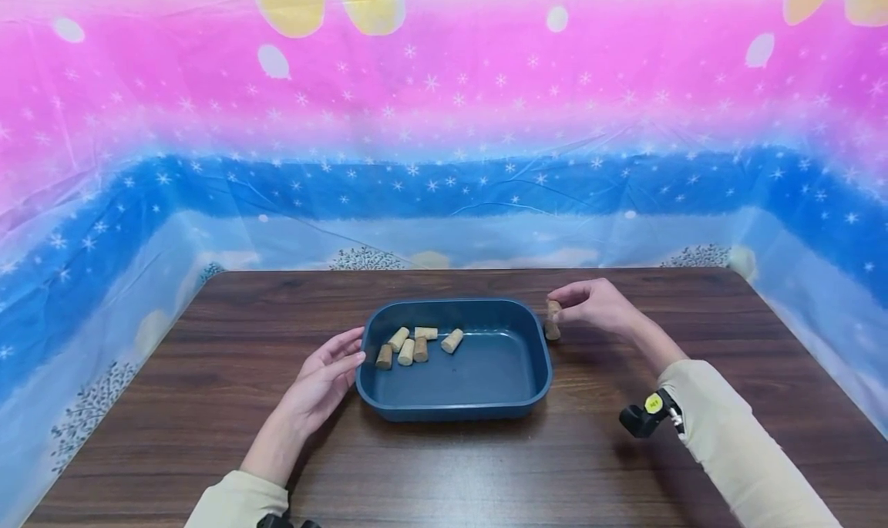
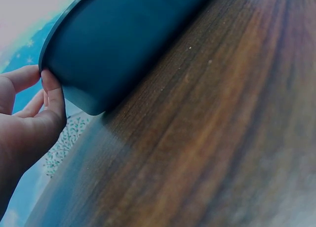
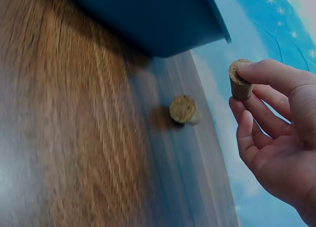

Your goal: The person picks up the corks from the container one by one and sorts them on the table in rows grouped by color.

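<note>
A blue rectangular tray (image 1: 454, 411) stands on the table with several tan and brown corks (image 1: 406, 351) grouped in its left part; one pale cork (image 1: 452, 341) lies nearer the middle. My left hand (image 1: 327, 378) pinches the tray's left rim between thumb and fingers, as the left wrist view also shows. Beyond the tray's right end, my right hand (image 1: 593, 306) holds a brown cork (image 3: 241, 89) between thumb and fingertips. Another cork (image 3: 182, 109) is on the table below it, its round end facing the right wrist camera.
The dark wood-grain table (image 1: 458, 474) extends around the tray. A pink and blue printed cloth (image 1: 444, 181) hangs behind the table and along both sides. A black wrist camera (image 1: 641, 420) is strapped at the right sleeve.
</note>
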Tool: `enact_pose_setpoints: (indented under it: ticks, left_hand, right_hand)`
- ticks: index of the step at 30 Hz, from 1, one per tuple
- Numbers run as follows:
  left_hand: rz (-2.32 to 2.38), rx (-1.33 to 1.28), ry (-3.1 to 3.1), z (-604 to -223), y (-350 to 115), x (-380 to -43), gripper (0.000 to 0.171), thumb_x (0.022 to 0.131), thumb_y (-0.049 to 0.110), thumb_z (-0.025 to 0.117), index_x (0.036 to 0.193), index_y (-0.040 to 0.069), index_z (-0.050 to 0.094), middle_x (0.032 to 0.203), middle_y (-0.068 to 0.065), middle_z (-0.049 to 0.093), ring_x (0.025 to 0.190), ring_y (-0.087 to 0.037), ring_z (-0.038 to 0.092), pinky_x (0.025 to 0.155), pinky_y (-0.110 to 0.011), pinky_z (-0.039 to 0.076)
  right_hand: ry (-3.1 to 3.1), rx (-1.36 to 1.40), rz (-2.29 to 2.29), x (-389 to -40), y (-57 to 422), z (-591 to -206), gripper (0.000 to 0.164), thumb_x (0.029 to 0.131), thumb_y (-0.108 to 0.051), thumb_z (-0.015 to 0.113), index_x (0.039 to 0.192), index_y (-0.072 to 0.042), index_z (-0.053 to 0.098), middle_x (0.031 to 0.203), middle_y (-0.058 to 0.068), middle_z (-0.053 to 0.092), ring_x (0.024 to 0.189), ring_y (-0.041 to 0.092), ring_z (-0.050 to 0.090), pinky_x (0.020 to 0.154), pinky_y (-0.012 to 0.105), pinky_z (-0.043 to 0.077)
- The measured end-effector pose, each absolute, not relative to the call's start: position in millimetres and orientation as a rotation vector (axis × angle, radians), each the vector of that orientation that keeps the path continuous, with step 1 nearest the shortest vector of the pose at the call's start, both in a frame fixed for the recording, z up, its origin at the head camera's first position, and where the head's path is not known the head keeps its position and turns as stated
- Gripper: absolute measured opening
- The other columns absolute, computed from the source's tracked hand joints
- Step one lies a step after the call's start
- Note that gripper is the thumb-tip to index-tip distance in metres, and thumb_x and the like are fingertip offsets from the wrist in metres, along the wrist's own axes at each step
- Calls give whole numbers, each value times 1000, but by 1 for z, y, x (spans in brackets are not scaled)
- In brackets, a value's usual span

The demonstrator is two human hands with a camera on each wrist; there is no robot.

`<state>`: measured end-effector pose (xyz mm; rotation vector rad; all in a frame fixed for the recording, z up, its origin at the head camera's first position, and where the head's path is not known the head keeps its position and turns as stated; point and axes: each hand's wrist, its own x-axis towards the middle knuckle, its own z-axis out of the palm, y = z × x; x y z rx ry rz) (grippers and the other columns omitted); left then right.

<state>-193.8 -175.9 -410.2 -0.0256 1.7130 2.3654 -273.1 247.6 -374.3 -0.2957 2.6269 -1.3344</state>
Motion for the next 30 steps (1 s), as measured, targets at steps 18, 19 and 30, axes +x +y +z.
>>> enact_pose_setpoints:
  ticks: [18, 19, 30]
  left_hand:
    - [2344, -21, 1738, -409, -177, -192, 53, 96, -1, 53, 144, -5, 33, 122, -10, 48, 107, -15, 53, 91, -24, 47]
    - [2344, -22, 1739, -409, -177, -192, 53, 96, -1, 53, 144, -5, 33, 122, -11, 48, 108, -15, 53, 92, -24, 47]
    - [2343, -41, 1736, -409, -177, -192, 53, 96, -1, 53, 145, -4, 33, 124, -11, 47, 109, -16, 53, 92, -24, 47]
  right_hand:
    - [2707, -255, -1217, -269, 277, -388, 43, 80, -15, 78, 119, -1, 67, 119, 18, 64, 118, 37, 52, 95, 51, 42]
    - [2700, -238, -1229, -269, 278, -390, 43, 80, -13, 78, 119, -1, 67, 121, 19, 63, 119, 37, 51, 96, 51, 41]
    - [2649, -191, -1312, -269, 288, -405, 48, 81, -11, 77, 124, 3, 62, 121, 22, 62, 116, 35, 52, 97, 49, 41]
